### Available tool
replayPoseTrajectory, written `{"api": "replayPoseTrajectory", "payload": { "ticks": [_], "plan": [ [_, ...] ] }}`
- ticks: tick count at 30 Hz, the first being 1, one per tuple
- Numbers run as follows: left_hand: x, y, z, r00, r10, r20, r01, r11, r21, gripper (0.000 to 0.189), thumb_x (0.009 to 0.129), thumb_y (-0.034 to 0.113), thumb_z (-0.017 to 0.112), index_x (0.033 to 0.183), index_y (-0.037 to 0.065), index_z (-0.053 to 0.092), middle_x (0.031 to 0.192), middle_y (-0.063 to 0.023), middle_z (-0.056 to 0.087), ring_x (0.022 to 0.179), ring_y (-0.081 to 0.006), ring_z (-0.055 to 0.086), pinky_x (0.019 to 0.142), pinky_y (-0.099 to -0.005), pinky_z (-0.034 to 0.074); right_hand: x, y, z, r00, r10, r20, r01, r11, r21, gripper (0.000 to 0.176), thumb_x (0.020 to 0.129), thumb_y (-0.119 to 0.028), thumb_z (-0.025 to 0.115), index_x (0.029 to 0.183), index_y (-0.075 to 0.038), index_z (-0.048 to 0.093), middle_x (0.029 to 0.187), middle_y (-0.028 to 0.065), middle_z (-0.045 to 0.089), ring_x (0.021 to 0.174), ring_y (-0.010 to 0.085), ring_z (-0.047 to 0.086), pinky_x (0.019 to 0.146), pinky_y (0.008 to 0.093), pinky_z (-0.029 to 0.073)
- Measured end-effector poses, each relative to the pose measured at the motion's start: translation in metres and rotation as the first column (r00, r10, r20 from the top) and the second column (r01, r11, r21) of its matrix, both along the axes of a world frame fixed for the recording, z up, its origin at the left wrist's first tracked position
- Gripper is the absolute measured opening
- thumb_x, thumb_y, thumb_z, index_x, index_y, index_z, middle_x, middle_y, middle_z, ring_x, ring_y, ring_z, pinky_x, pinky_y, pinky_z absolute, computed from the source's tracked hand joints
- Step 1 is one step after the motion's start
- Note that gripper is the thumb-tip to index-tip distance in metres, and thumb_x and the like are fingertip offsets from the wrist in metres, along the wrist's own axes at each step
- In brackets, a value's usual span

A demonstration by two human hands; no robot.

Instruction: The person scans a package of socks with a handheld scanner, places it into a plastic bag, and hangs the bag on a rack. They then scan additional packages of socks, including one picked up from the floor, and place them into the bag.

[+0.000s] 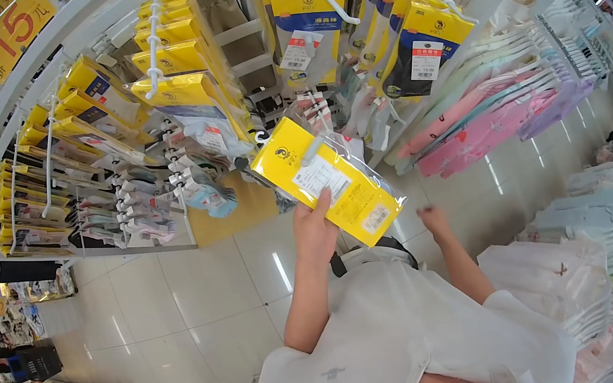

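From my remote seat I see the left hand (316, 227) clamped on the flat yellow-carded, clear-plastic sock pack (325, 180), thumb across its front. The pack is raised and tilted in front of the white peg rack of matching yellow packs (182, 90). The right hand (434, 220) hangs empty and blurred just beside it, its fingers too smeared to read. I judge the slippery film calls for a firm pinch on the stiff card, not the loose plastic.
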State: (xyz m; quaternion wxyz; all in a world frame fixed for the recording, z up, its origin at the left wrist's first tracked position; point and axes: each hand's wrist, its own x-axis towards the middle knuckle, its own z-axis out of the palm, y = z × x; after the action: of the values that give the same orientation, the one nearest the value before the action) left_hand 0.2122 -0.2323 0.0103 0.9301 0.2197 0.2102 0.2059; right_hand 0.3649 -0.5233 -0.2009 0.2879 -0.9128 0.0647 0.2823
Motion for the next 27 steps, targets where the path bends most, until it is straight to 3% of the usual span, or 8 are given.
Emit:
{"api": "replayPoseTrajectory", "payload": {
  "ticks": [1, 4, 12, 14, 17, 19, 22, 27],
  "plan": [
    [-0.002, 0.0, -0.001, 1.0, -0.015, -0.005, 0.015, 1.0, -0.012, 0.032, 0.093, 0.004, 0.05, 0.124, 0.0, 0.044, 0.124, -0.0106, 0.053, 0.112, -0.023, 0.054, 0.094, -0.0371, 0.045, -0.014, -0.02, -0.028, 0.952, -0.088, -0.292, 0.063, 0.993, -0.095, 0.06, 0.079, -0.04, 0.066, 0.116, 0.005, 0.055, 0.115, 0.021, 0.059, 0.107, 0.0337, 0.057, 0.078, 0.0439, 0.048],
    [-0.002, 0.0, -0.005, 0.999, -0.047, -0.01, 0.047, 0.998, -0.032, 0.033, 0.093, 0.004, 0.05, 0.125, 0.001, 0.044, 0.125, -0.0099, 0.053, 0.114, -0.023, 0.053, 0.095, -0.0376, 0.044, -0.074, -0.055, -0.064, 0.825, -0.146, -0.546, 0.056, 0.983, -0.177, 0.051, 0.076, -0.04, 0.065, 0.101, 0.003, 0.058, 0.089, 0.0183, 0.061, 0.077, 0.0314, 0.061, 0.068, 0.043, 0.052],
    [-0.003, -0.008, -0.022, 0.997, -0.034, -0.064, 0.034, 0.999, 0.002, 0.033, 0.09, 0.001, 0.053, 0.122, 0.0, 0.048, 0.12, -0.0114, 0.056, 0.11, -0.0233, 0.056, 0.093, -0.0373, 0.045, -0.106, -0.123, -0.151, 0.842, -0.042, -0.537, 0.18, 0.962, 0.207, 0.039, 0.076, -0.034, 0.06, 0.096, -0.001, 0.057, 0.078, 0.0142, 0.06, 0.074, 0.0299, 0.061, 0.066, 0.0441, 0.051],
    [-0.014, -0.008, -0.028, 0.993, -0.022, -0.113, 0.028, 0.999, 0.045, 0.035, 0.087, 0.0, 0.056, 0.121, -0.001, 0.048, 0.119, -0.012, 0.057, 0.108, -0.0238, 0.057, 0.092, -0.0373, 0.046, -0.092, -0.126, -0.167, 0.788, -0.174, -0.59, 0.414, 0.86, 0.299, 0.036, 0.076, -0.033, 0.059, 0.095, -0.002, 0.057, 0.075, 0.0132, 0.06, 0.074, 0.0295, 0.061, 0.065, 0.0444, 0.051],
    [-0.038, -0.006, -0.044, 0.978, 0.006, -0.207, 0.019, 0.993, 0.117, 0.042, 0.084, -0.003, 0.058, 0.123, 0.001, 0.047, 0.119, -0.0106, 0.057, 0.109, -0.0238, 0.056, 0.093, -0.0379, 0.045, -0.062, -0.107, -0.11, 0.405, -0.446, -0.799, 0.856, 0.493, 0.159, 0.015, 0.072, -0.022, 0.053, 0.075, -0.007, 0.05, 0.06, 0.0084, 0.05, 0.059, 0.0241, 0.053, 0.057, 0.0378, 0.047],
    [-0.055, -0.007, -0.052, 0.96, 0.036, -0.278, 0.003, 0.99, 0.138, 0.044, 0.082, -0.003, 0.06, 0.124, 0.001, 0.046, 0.119, -0.0102, 0.056, 0.109, -0.0236, 0.056, 0.093, -0.0377, 0.045, -0.042, -0.117, -0.084, 0.323, -0.314, -0.893, 0.905, 0.379, 0.194, 0.019, 0.068, -0.017, 0.052, 0.082, -0.004, 0.054, 0.06, 0.0089, 0.05, 0.063, 0.0243, 0.054, 0.057, 0.0354, 0.045],
    [-0.061, -0.013, -0.051, 0.937, 0.09, -0.337, -0.044, 0.989, 0.142, 0.043, 0.083, -0.002, 0.062, 0.123, 0.0, 0.047, 0.12, -0.0108, 0.056, 0.108, -0.0232, 0.056, 0.093, -0.0364, 0.045, -0.018, -0.111, -0.044, 0.414, -0.072, -0.907, 0.879, 0.29, 0.378, 0.031, 0.063, -0.011, 0.052, 0.091, 0.001, 0.054, 0.069, 0.0118, 0.055, 0.069, 0.0237, 0.055, 0.064, 0.0354, 0.047],
    [-0.037, -0.025, -0.04, 0.93, 0.154, -0.335, -0.092, 0.976, 0.195, 0.041, 0.089, 0.004, 0.058, 0.127, 0.004, 0.044, 0.124, -0.0072, 0.053, 0.115, -0.0214, 0.052, 0.098, -0.0369, 0.04, 0.013, -0.06, 0.057, 0.892, 0.108, -0.44, 0.336, 0.492, 0.803, 0.042, 0.064, -0.007, 0.055, 0.104, 0.002, 0.054, 0.082, 0.0118, 0.06, 0.074, 0.0183, 0.056, 0.063, 0.0309, 0.045]
  ]
}}
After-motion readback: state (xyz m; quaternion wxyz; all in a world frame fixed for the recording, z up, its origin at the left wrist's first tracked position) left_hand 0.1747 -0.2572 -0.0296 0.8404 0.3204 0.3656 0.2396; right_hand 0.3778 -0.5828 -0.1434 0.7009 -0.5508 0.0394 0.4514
